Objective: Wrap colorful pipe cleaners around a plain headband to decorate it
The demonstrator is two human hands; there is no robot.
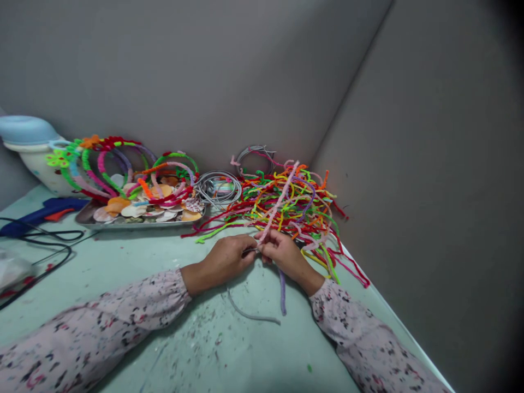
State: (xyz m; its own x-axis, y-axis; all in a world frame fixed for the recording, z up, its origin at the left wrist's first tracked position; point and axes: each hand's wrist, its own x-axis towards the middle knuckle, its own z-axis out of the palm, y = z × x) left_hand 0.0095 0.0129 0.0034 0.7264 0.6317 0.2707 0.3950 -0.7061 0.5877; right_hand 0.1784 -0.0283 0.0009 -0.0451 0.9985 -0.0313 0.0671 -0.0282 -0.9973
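Note:
Both my hands meet at the middle of a pale green table point(172, 338). My left hand point(227, 257) is closed, pinching a thin metal wire. My right hand point(282, 254) is closed round a pink pipe cleaner point(278, 204) that rises from my fingers toward the pile behind. A purple pipe cleaner point(282, 292) hangs below my right hand, and a grey strand point(249, 314) lies on the table under my wrists. A big heap of colourful pipe cleaners point(292, 204) lies just behind my hands.
A metal tray point(88, 217) at the left holds seashells and wrapped headbands point(118, 164). Coiled wire hoops point(219, 188) lie beside it. A blue glue gun point(45, 212) with black cord sits far left, a pale blue bowl point(27, 131) behind. Grey walls close the corner.

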